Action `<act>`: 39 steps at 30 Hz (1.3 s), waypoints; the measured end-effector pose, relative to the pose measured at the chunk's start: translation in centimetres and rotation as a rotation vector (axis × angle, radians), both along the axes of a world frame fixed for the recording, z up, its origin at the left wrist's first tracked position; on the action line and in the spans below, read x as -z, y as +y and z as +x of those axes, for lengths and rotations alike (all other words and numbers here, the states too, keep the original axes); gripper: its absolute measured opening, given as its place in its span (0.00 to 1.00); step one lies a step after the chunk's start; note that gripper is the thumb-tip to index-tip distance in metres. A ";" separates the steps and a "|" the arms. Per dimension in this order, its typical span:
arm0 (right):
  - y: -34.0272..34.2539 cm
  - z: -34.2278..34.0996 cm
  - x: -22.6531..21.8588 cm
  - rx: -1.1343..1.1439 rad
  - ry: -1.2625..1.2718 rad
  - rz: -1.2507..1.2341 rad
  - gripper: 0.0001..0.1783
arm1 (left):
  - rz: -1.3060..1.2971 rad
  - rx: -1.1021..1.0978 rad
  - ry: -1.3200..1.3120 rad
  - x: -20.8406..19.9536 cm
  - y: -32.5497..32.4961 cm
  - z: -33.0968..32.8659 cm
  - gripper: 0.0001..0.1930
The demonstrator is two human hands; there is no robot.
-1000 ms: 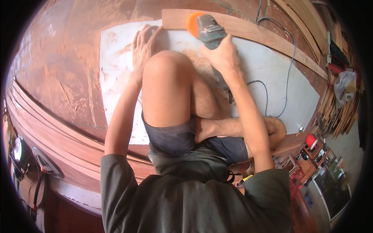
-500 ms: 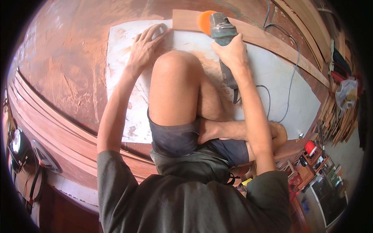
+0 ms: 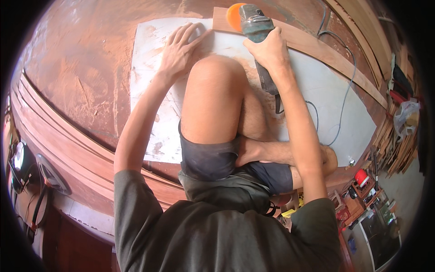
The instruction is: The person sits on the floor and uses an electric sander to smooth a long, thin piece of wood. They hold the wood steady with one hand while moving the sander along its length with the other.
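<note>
My right hand [image 3: 272, 52] is wrapped round the body of a dark green and black angle grinder [image 3: 256, 28]. Its orange disc [image 3: 234, 17] lies against a long, flat reddish-brown wooden board [image 3: 312, 47], close to the board's left end. My left hand [image 3: 181, 50] rests with fingers spread on a white sheet [image 3: 152, 63], its thumb side near that end of the board; it holds nothing. Whether the thumb touches the board I cannot tell. Under the grinder and my bent leg, the sheet [image 3: 333, 106] carries patches of reddish dust.
A blue power cord [image 3: 348, 90] loops over the sheet at the right. Long wooden strips [image 3: 68, 136] lie along the left, with thin offcuts [image 3: 401, 149] piled at the far right. Sawdust coats the brown floor [image 3: 86, 68]. A fan-like round object [image 3: 52, 174] stands lower left.
The grinder has slid left along the board, nearer its end. My left hand keeps its place beside the board. The whole view has shifted slightly.
</note>
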State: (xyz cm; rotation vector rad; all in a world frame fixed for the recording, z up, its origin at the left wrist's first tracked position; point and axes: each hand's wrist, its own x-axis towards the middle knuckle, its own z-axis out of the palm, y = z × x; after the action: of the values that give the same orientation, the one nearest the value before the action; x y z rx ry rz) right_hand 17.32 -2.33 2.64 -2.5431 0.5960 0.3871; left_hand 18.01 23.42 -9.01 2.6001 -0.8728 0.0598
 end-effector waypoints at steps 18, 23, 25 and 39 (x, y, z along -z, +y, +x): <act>3.1 0.3 0.5 -0.125 -0.012 0.041 0.44 | -0.285 -0.361 0.055 -0.9 1.7 -4.4 0.15; 3.1 1.1 0.0 -0.125 -0.050 0.001 0.47 | -0.381 -0.499 0.063 -1.0 3.8 -5.5 0.14; 2.6 1.3 0.0 -0.113 -0.034 0.026 0.47 | -0.419 -0.526 0.066 -0.9 3.9 -5.4 0.13; 2.3 0.3 0.7 -0.163 -0.025 0.058 0.45 | -0.401 -0.478 0.108 0.3 3.9 -4.8 0.10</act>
State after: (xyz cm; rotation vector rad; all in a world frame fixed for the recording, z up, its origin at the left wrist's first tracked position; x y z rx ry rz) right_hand 17.57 0.00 1.96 -2.5448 0.3635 0.4225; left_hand 13.20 27.36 -9.36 2.3421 -0.1618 0.2015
